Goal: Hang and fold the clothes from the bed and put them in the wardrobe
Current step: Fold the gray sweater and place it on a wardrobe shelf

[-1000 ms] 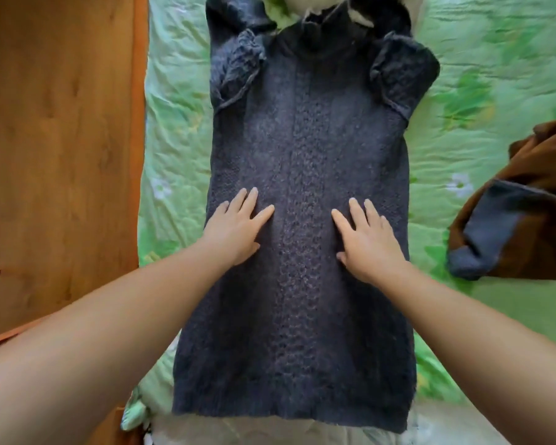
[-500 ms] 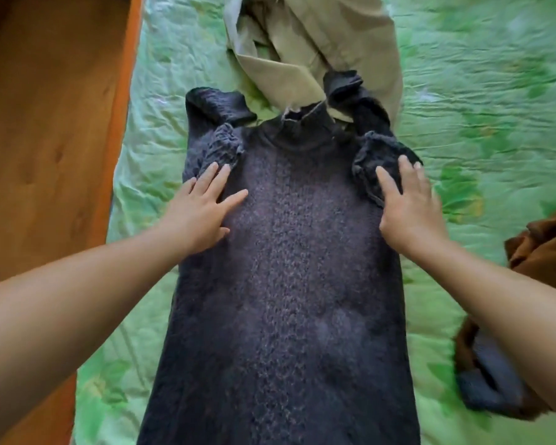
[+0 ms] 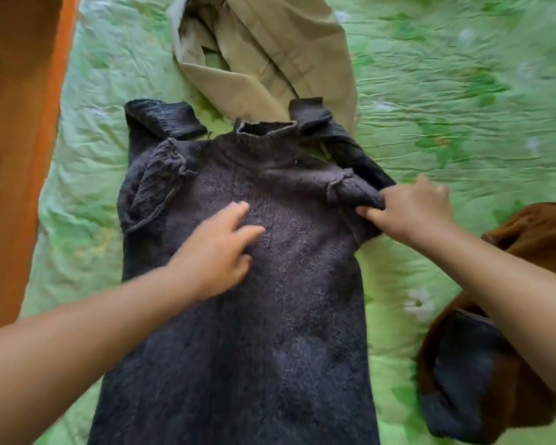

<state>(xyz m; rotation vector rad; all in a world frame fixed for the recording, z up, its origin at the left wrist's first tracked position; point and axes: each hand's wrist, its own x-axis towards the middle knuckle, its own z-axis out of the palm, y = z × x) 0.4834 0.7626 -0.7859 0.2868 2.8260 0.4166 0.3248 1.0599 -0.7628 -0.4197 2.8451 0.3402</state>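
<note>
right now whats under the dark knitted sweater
The sweater lies on the green floral bedspread; one cuff overlaps the beige garment. Anything else beneath is covered.

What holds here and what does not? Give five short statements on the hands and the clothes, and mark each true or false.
1. The dark grey knitted sweater lies on the green floral bedspread, collar away from the person. True.
2. The left hand grips the collar. False: it rests on the chest, fingers loosely spread.
3. The right hand grips the sweater's bunched sleeve. True.
4. The beige garment covers the sweater's hem. False: it lies beyond the collar.
5. The brown garment hangs on a hanger. False: it lies crumpled on the bedspread.
</note>
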